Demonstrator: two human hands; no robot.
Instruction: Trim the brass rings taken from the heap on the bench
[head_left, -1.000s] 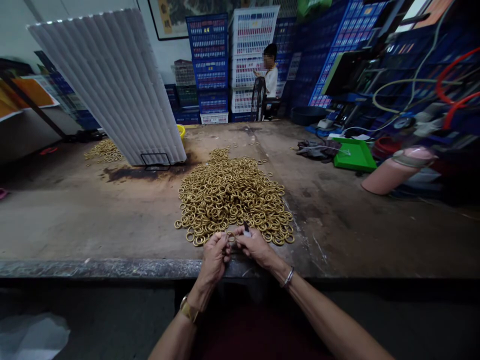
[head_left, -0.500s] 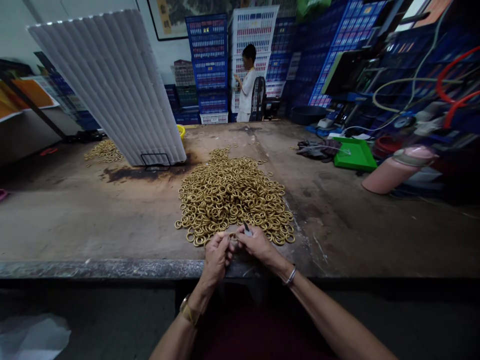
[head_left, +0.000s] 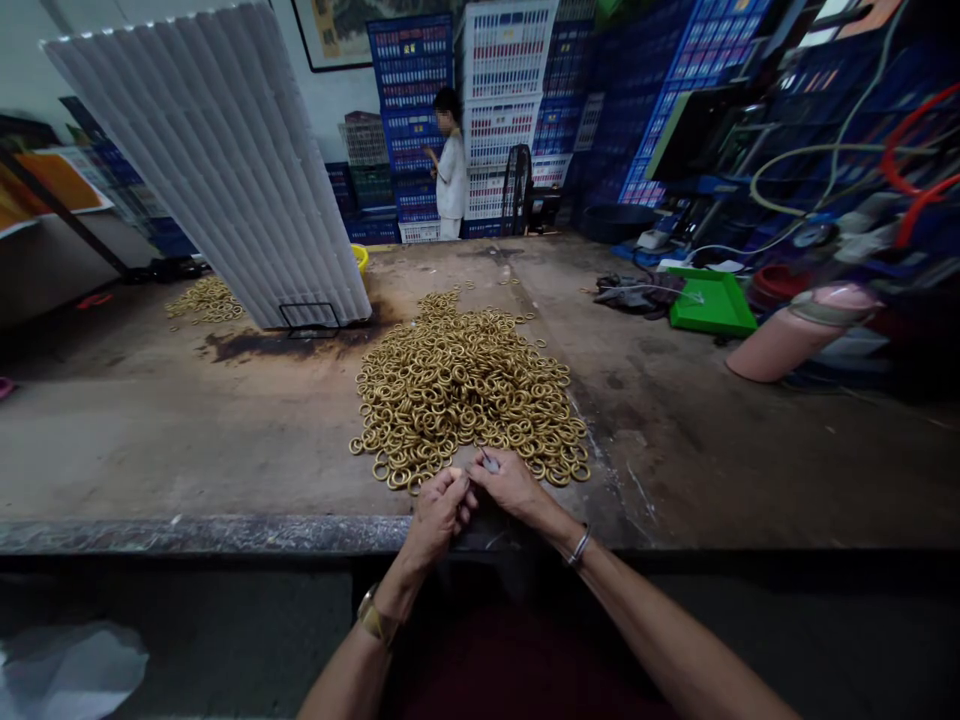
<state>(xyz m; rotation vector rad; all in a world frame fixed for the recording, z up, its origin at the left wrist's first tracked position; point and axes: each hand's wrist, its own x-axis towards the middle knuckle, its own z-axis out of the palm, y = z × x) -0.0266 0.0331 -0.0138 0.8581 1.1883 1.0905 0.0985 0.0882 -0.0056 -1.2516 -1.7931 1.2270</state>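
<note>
A large heap of brass-coloured rings (head_left: pixel 465 380) lies on the worktable just beyond my hands. My left hand (head_left: pixel 439 505) is closed in a pinch at the heap's near edge. A ring seen between my hands a moment ago is now mostly hidden by the fingertips. My right hand (head_left: pixel 517 488) meets the left fingertips and is closed around a small grey tool with a thin dark tip (head_left: pixel 490 463), possibly a small knife. Its exact kind is too small to tell.
A corrugated pale panel (head_left: pixel 217 170) stands left on the worktable (head_left: pixel 225 430), near a smaller ring pile (head_left: pixel 206 300). Rightward are a green tray (head_left: pixel 712 302) and a pink cylinder (head_left: pixel 795 335). A person (head_left: pixel 451 165) stands before stacked crates (head_left: pixel 502 90) at the back.
My hands have stayed at the heap's edge, fingertips closer together, and the ring between them is now covered. The tool's tip has tilted left. The person at the back has moved left.
</note>
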